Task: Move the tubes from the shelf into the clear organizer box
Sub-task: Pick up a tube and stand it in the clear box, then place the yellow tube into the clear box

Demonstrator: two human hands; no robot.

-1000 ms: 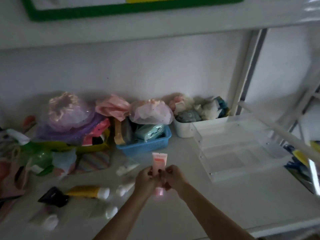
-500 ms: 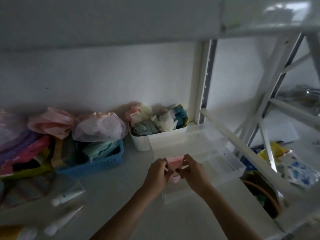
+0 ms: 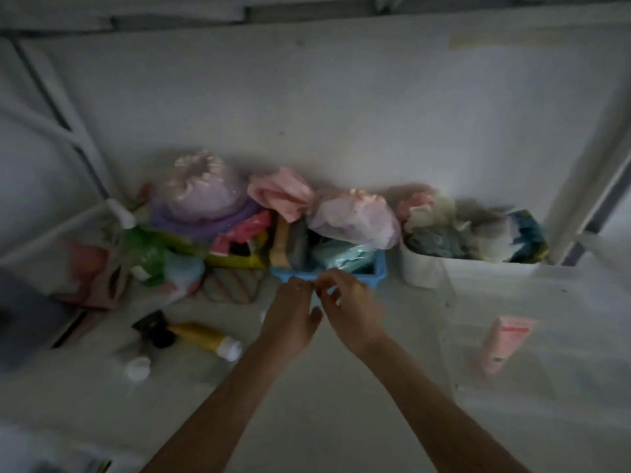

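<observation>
A pink tube (image 3: pixel 504 346) lies inside the clear organizer box (image 3: pixel 566 397) at the right of the white shelf. A yellow tube with a white cap (image 3: pixel 205 337) and a black tube (image 3: pixel 153 329) lie on the shelf to the left, with a pale white-capped tube (image 3: pixel 137 367) in front of them. My left hand (image 3: pixel 293 314) and my right hand (image 3: pixel 353 310) hover side by side mid-shelf, just in front of the blue basket, fingers spread and fingertips nearly meeting. Neither visibly holds anything. Whatever lies under my palms is hidden.
Along the back wall stand a blue basket (image 3: pixel 379 273) of packets, a white bin (image 3: pixel 421 271) of fabric items, and a pile of shower caps and bags (image 3: pixel 201 203). White shelf uprights (image 3: pixel 580 186) rise at both sides.
The pink tube has left my hands and now lies in the clear box. Both hands have moved left, away from the box, to the shelf in front of the blue basket.
</observation>
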